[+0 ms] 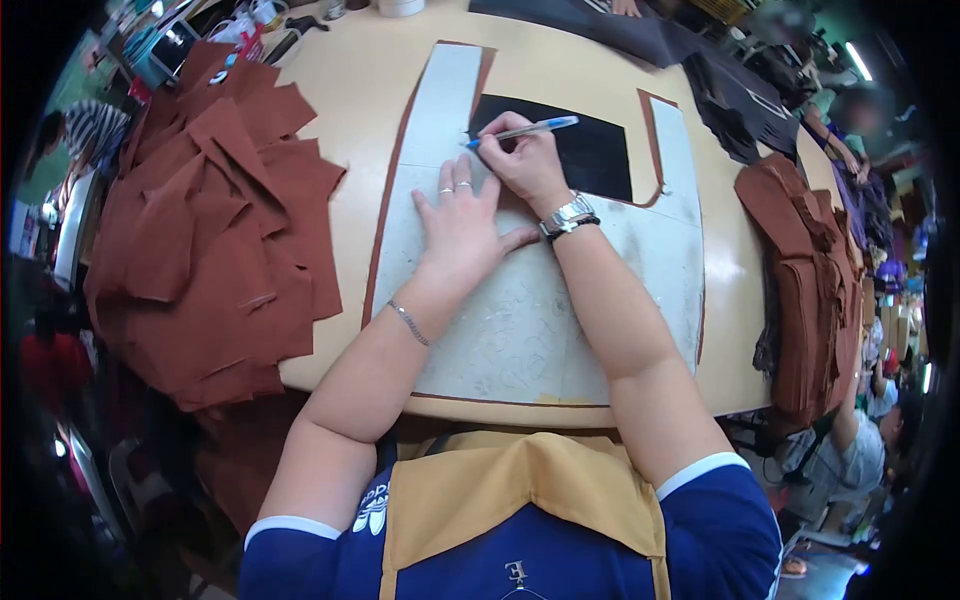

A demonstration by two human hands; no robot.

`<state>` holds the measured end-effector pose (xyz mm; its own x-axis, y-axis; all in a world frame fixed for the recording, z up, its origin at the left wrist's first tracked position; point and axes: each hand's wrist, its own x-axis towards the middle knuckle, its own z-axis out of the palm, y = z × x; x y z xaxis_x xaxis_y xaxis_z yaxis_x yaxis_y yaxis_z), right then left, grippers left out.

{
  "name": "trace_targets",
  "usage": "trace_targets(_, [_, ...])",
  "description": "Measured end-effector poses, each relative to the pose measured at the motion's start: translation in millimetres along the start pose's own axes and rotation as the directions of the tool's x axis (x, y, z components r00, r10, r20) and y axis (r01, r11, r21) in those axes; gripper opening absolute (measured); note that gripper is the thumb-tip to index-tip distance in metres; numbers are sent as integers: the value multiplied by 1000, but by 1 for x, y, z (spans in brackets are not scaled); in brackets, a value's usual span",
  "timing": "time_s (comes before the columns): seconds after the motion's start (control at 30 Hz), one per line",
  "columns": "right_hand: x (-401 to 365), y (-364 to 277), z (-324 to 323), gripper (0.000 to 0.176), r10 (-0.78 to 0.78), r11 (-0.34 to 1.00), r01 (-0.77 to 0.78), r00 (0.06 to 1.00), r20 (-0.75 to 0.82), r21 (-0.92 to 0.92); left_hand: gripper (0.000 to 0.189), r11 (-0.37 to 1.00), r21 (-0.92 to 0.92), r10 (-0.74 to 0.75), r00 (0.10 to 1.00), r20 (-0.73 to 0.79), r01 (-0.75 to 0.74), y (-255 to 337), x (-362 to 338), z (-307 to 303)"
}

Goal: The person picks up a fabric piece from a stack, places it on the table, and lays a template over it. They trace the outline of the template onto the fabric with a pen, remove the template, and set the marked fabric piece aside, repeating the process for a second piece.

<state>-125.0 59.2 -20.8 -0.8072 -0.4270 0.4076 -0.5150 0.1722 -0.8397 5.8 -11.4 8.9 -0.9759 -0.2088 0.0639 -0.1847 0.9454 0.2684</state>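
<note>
A pale U-shaped template (500, 330) lies over brown fabric, whose edge shows around it. My right hand (523, 158) grips a blue-and-clear pen (540, 128), its tip down at the template's left arm. Flat on the template, just left of and below the pen hand, my left hand (463, 220) has its fingers spread and holds nothing. Behind my right hand, a black rectangle (598, 150) shows in the gap between the template's two arms.
A large heap of brown fabric pieces (215, 240) covers the left of the table (350, 100). Stacked brown bundles (805, 290) lie at the right edge. Dark cloth (735, 100) lies at the back right. Other people are around the table's far and right sides.
</note>
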Motion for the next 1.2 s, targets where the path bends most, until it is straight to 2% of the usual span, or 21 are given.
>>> trace_targets(0.13, [2, -6, -8, 14, 54, 996, -53, 998, 21, -74, 88, 999, -28, 24, 1000, 5, -23, 2, -1, 0])
trace_targets(0.2, [2, 4, -15, 14, 154, 982, -150, 988, -30, 112, 85, 999, -26, 34, 999, 37, -33, 0, -1, -4])
trace_targets(0.23, [0, 3, -23, 14, 203, 915, -174, 978, -41, 363, 81, 998, -44, 44, 999, 18, -43, -1, -3, -4])
trace_targets(0.27, [-6, 5, -40, 12, 219, 873, -169, 974, -58, 458, 80, 998, -41, 53, 998, 17, -52, -1, -3, -4])
trace_targets(0.33, [-20, 14, -83, 12, 199, 926, -126, 964, -175, 357, 80, 998, -39, 50, 999, 15, -49, -1, -3, -2])
trace_targets(0.4, [-42, 26, -135, 11, 215, 977, -198, 921, -324, 84, 79, 999, -27, 42, 999, 31, -41, 0, -3, -3])
trace_targets(0.47, [-62, 62, -187, 8, 154, 983, -181, 900, -408, -29, 79, 999, -20, 36, 999, 39, -36, 1, -2, -4])
trace_targets(0.57, [-80, 68, -213, 7, 250, 967, -242, 843, -477, 79, 79, 999, -21, 37, 999, 37, -37, 1, -2, -3])
trace_targets(0.67, [-83, 71, -212, 8, 199, 963, -259, 867, -458, -72, 79, 999, -27, 41, 999, 31, -40, 1, -3, -3])
trace_targets(0.87, [-82, 65, -209, 11, 163, 967, -231, 882, -441, -105, 78, 998, -43, 44, 999, 21, -43, 1, -3, -2])
trace_targets(0.97, [-82, 60, -208, 11, 175, 952, -266, 877, -447, -149, 77, 998, -41, 51, 999, 13, -50, 0, -4, 0])
trace_targets(1.07, [-81, 60, -208, 12, 116, 954, -229, 875, -469, -191, 78, 998, -35, 55, 998, 14, -54, -1, -3, -1])
trace_targets(1.2, [-81, 64, -209, 12, 153, 955, -250, 878, -453, -162, 80, 998, -20, 54, 998, 29, -54, 0, -3, -3])
